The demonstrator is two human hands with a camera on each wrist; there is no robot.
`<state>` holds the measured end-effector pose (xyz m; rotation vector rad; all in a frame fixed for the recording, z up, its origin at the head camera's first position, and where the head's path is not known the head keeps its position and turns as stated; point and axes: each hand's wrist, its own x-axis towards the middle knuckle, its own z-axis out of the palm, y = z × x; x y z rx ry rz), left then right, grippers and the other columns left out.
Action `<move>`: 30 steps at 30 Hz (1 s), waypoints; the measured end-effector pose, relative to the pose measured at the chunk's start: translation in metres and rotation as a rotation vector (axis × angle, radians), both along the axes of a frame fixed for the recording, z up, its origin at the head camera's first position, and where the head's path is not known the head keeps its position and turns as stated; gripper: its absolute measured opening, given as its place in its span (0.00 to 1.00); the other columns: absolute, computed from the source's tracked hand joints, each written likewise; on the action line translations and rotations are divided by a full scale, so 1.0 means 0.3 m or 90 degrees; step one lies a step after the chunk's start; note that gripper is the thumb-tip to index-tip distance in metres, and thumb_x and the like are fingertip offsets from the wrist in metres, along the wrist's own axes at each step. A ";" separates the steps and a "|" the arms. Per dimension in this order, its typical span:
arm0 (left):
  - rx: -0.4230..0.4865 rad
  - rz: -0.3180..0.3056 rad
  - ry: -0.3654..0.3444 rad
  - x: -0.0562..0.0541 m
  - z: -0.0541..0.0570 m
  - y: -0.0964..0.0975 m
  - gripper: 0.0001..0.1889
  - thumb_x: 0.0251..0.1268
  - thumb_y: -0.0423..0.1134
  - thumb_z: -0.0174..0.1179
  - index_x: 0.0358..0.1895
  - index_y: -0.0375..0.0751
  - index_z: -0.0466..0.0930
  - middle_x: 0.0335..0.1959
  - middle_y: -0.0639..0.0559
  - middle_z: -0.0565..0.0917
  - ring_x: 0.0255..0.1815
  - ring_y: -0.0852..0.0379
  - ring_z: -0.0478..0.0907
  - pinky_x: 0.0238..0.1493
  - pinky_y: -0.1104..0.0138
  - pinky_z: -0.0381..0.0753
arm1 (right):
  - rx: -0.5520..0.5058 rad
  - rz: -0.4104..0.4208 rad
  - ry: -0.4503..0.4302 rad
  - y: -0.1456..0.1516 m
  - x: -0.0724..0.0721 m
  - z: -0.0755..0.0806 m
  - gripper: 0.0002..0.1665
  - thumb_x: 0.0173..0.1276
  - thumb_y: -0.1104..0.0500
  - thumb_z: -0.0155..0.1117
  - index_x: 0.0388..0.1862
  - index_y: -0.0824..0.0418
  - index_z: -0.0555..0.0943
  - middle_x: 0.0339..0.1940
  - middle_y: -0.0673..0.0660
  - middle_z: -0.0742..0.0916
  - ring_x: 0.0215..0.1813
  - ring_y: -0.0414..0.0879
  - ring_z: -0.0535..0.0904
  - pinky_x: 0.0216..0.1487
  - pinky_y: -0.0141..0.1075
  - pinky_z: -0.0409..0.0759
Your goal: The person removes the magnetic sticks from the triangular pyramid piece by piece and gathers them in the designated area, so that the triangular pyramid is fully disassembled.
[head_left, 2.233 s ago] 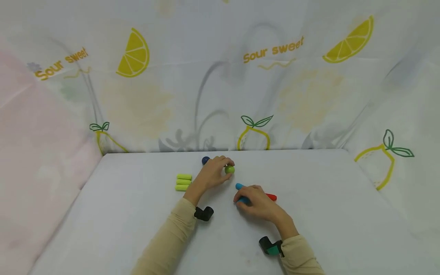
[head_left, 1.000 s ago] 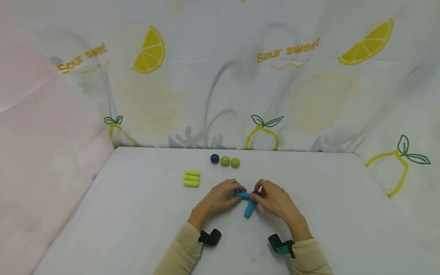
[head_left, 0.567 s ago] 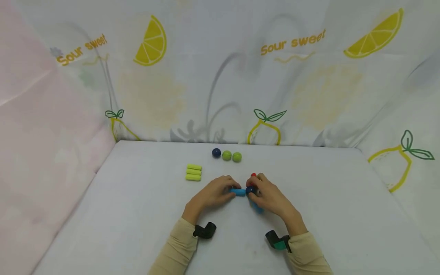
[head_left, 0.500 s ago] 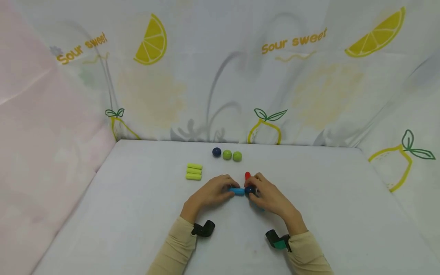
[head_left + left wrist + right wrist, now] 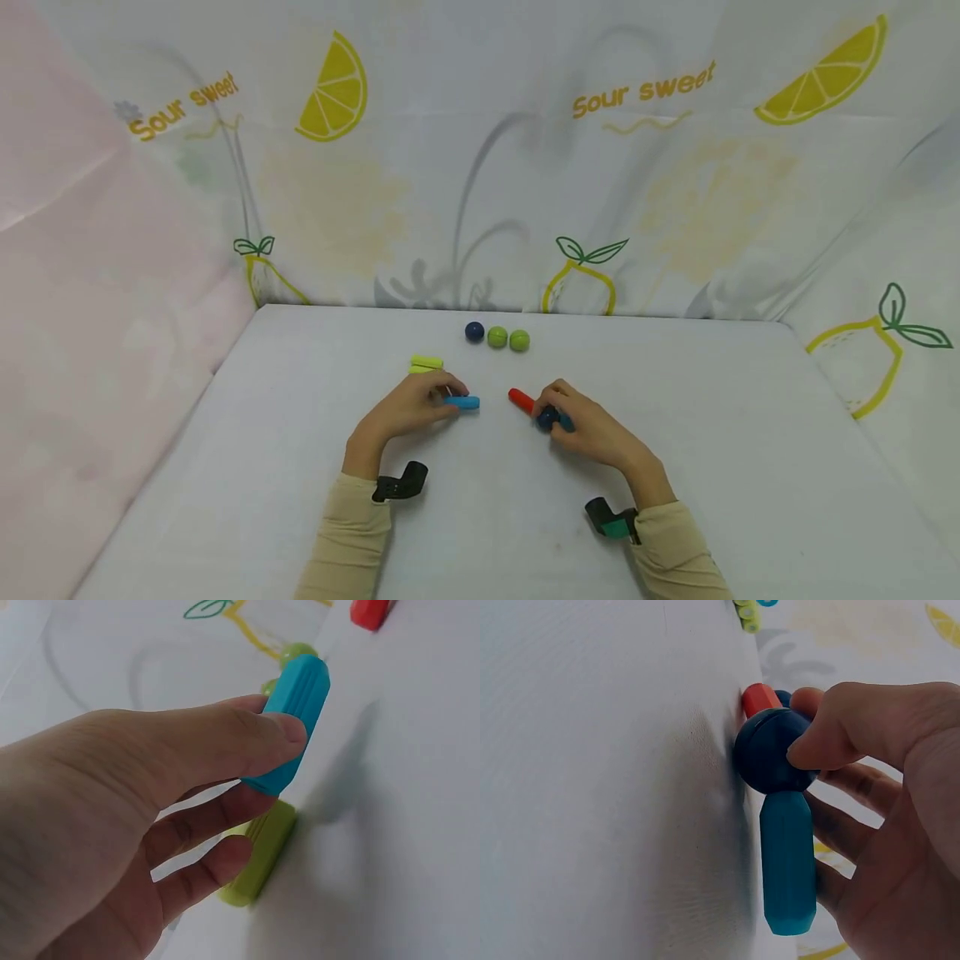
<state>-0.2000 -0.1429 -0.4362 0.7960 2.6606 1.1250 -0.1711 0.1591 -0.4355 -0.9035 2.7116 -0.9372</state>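
My left hand pinches a short light-blue stick between thumb and fingers, its other fingers loosely bent. In the head view that stick points right, just in front of the lime sticks. My right hand grips a dark-blue ball with thumb and fingertips, close over the table. From the ball, a second blue stick extends toward the wrist side, and a red stick points away to the far left. A gap separates the two hands' pieces.
Toward the back of the white table, another dark-blue ball and two green balls stand in a row. The left hand partly hides the lime sticks. A printed cloth hangs behind the table.
Earlier both hands came together, the left stick's end at the dark-blue ball. Now my left hand has moved away left with its stick. The red stick has swung leftward at the ball.
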 end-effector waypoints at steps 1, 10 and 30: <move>-0.001 0.009 0.000 0.000 0.001 -0.015 0.12 0.56 0.34 0.66 0.44 0.47 0.82 0.41 0.56 0.83 0.42 0.59 0.77 0.48 0.65 0.76 | -0.004 0.003 -0.002 0.001 0.000 -0.001 0.17 0.60 0.69 0.54 0.45 0.53 0.76 0.50 0.46 0.75 0.49 0.40 0.74 0.54 0.40 0.76; 0.012 0.062 0.013 0.002 -0.007 -0.130 0.12 0.55 0.33 0.67 0.44 0.45 0.83 0.40 0.52 0.83 0.43 0.54 0.78 0.44 0.63 0.75 | -0.020 0.017 0.000 0.006 -0.002 -0.009 0.17 0.58 0.71 0.52 0.45 0.55 0.76 0.49 0.47 0.76 0.49 0.40 0.74 0.55 0.38 0.75; 0.007 0.074 0.109 -0.010 -0.010 -0.098 0.11 0.55 0.32 0.67 0.42 0.41 0.81 0.38 0.47 0.78 0.42 0.52 0.76 0.47 0.58 0.76 | -0.054 -0.031 0.005 0.038 -0.007 0.007 0.17 0.66 0.61 0.62 0.54 0.59 0.75 0.51 0.53 0.82 0.56 0.49 0.78 0.57 0.47 0.75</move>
